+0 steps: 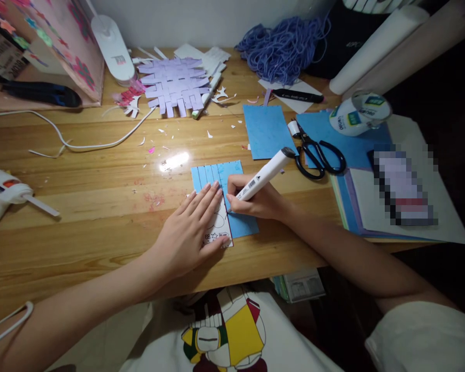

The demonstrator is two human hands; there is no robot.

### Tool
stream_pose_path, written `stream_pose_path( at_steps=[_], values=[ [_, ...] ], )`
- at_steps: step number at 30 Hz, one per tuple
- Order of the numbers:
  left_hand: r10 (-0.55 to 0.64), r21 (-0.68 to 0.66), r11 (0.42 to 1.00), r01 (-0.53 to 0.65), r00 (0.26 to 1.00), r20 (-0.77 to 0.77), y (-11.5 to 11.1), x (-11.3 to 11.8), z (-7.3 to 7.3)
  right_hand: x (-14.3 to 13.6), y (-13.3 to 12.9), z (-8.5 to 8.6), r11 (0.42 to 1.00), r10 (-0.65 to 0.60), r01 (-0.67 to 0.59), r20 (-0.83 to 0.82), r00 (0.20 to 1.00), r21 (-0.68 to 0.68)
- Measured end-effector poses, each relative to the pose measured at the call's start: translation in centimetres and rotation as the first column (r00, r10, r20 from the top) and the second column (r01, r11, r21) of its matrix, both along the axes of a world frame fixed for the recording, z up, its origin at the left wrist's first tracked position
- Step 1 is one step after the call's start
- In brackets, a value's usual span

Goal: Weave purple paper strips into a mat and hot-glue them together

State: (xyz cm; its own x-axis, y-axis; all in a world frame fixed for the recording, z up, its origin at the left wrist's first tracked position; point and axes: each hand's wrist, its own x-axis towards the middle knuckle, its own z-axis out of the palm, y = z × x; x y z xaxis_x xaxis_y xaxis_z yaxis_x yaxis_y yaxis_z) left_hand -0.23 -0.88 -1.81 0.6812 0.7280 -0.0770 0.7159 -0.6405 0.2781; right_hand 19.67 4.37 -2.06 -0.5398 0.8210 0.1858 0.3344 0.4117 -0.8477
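A blue sheet of paper (pixel 245 223) lies on the table in front of me, with several dark parallel lines along its left part. On top of it is a white card (pixel 221 227) with small printed drawings. My left hand (pixel 196 222) lies flat across the card, fingers stretched out and holding nothing. In my right hand (pixel 251 199) is a white marker (pixel 261 175), its tip down by the card's right edge on the blue paper. The tip itself is mostly hidden by my fingers.
Black-handled scissors (pixel 321 155) lie beside another blue sheet (pixel 269 132). A tape roll (pixel 360 113), a paper stack (pixel 368 201) and a blurred phone (pixel 403 186) are at right. A woven purple paper (pixel 175 85) and blue yarn (pixel 282 46) sit behind; a glue gun (pixel 8 194) lies left.
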Motion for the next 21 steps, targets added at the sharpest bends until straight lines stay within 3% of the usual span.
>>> stream_pose_path(
  at_steps=[12,21],
  values=[
    [-0.005,0.018,1.000,0.005,1.000,-0.002,0.02,0.09,0.07,-0.07,-0.72,0.14,0.943,0.331,-0.330,0.027,0.943,-0.042],
    [-0.006,0.005,1.000,0.006,1.000,0.015,-0.11,0.09,-0.01,0.09,-0.68,-0.22,0.922,0.381,-0.382,-0.031,0.924,-0.061]
  ],
)
